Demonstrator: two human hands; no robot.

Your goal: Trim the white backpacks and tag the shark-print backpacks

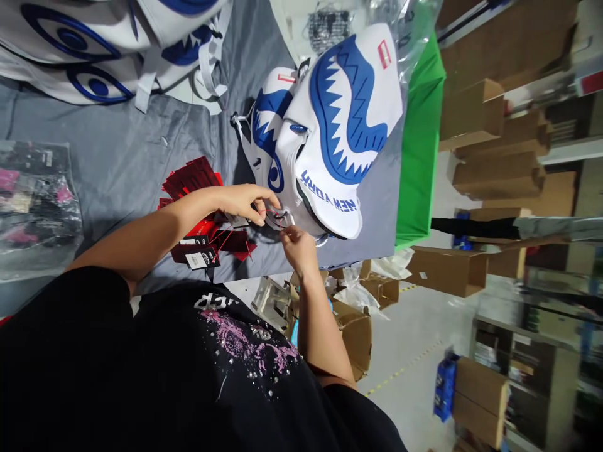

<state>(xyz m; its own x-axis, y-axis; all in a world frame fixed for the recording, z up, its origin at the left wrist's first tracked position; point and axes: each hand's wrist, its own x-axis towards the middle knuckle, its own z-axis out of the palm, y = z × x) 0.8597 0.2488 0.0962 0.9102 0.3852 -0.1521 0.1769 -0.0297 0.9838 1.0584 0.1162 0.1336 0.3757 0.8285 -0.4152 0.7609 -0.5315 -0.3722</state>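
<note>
A white and blue shark-mouth backpack [348, 119] with "NEW YORK" lettering lies on the grey cloth, a similar smaller-looking piece beside it. At its near end, my left hand [247, 202] pinches a thin red string, fingertips close to a small metal ring and strap. My right hand [299, 246] is closed on the white strap end [291, 220] just to the right. Under and beside my left wrist lies a pile of red and black hang tags [202, 242], some with white barcode labels.
More white backpacks with blue eyes [94, 44] lie at the upper left. A plastic-wrapped item [32, 207] is at the far left. A green bin [419, 157] stands beyond the table's right edge, with cardboard boxes [447, 270] on the floor.
</note>
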